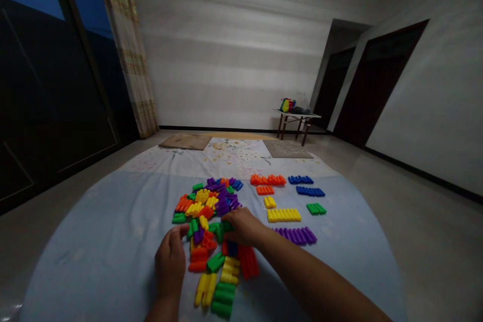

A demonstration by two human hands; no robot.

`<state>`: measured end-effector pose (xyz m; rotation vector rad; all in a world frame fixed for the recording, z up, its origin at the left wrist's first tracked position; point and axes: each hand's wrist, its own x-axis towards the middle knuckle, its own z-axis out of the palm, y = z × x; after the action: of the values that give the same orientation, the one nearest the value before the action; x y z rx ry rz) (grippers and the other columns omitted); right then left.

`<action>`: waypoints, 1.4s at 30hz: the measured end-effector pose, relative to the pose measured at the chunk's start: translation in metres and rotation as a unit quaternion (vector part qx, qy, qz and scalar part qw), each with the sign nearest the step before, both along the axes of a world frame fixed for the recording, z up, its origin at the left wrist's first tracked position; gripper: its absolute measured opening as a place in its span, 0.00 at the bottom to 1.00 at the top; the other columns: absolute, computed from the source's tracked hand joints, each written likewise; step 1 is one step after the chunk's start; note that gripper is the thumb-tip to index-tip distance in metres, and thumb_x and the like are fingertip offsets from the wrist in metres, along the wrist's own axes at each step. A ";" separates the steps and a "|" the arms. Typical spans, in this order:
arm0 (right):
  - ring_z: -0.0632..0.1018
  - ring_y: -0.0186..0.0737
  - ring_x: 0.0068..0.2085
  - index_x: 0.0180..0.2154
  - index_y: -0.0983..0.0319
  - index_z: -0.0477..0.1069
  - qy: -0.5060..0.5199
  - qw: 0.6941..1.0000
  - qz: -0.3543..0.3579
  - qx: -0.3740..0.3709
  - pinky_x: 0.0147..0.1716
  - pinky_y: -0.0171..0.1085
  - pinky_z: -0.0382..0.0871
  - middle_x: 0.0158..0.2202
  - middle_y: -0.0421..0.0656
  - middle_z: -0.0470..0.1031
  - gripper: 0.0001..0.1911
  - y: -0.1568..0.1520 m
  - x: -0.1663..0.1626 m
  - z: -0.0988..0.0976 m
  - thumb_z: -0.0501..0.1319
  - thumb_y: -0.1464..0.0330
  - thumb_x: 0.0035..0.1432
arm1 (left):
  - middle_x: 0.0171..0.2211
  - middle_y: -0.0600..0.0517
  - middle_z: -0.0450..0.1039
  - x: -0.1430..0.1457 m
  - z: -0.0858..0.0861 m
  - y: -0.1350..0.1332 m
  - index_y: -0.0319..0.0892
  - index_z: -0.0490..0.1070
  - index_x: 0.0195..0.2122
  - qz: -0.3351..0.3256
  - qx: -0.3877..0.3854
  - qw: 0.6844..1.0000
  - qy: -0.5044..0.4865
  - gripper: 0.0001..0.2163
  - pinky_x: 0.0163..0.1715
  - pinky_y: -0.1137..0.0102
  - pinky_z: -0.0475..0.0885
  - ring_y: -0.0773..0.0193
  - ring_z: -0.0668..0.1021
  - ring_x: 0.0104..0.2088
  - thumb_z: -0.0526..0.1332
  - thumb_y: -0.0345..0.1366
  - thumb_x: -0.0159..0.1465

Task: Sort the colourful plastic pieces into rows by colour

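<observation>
A heap of loose plastic blocks [211, 211] in orange, yellow, green, purple, blue and red lies on a pale blue cloth [113, 231]. My right hand [243, 226] rests over the heap's middle, fingers curled down on a green block [225, 226]. My left hand [169, 261] lies at the heap's left edge, fingers bent, touching the blocks near a green piece. To the right lie sorted rows: orange [267, 179], blue [309, 191], yellow [284, 215], green [316, 208] and purple [296, 235].
The cloth covers a low surface on the floor. Two brown mats [287, 149] lie beyond it. A small table [296, 116] with a colourful box stands by the far wall. A curtain [130, 55] hangs beside dark glass doors at left.
</observation>
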<state>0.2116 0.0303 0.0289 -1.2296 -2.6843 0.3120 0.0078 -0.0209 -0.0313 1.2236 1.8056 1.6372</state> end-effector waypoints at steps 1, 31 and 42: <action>0.72 0.48 0.46 0.47 0.58 0.71 0.001 1.000 0.004 0.006 0.45 0.43 0.62 0.43 0.47 0.75 0.20 0.000 0.000 0.000 0.63 0.63 0.49 | 0.35 0.48 0.74 0.000 0.001 0.000 0.43 0.70 0.33 0.004 -0.010 1.000 0.002 0.17 0.45 0.62 0.69 0.56 0.75 0.40 0.47 0.47 0.57; 0.68 0.42 0.51 0.50 0.59 0.68 0.092 0.991 0.041 -0.086 0.52 0.37 0.57 0.50 0.44 0.71 0.23 -0.074 0.106 0.003 0.59 0.73 0.49 | 0.35 0.49 0.74 0.009 0.016 -0.003 0.42 0.71 0.33 0.042 -0.056 0.997 0.040 0.17 0.45 0.61 0.69 0.56 0.75 0.40 0.46 0.43 0.56; 0.69 0.42 0.52 0.53 0.61 0.66 0.175 0.978 -0.113 -0.004 0.52 0.40 0.60 0.52 0.48 0.69 0.23 -0.035 0.191 0.013 0.60 0.71 0.53 | 0.38 0.55 0.75 0.001 0.007 0.000 0.49 0.72 0.34 0.054 -0.102 0.992 0.044 0.15 0.49 0.59 0.67 0.57 0.75 0.44 0.46 0.44 0.58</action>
<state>0.4030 -0.0051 0.0419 -1.3258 -2.2276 0.4574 0.0085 -0.0207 -0.0242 1.1401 2.0681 1.4307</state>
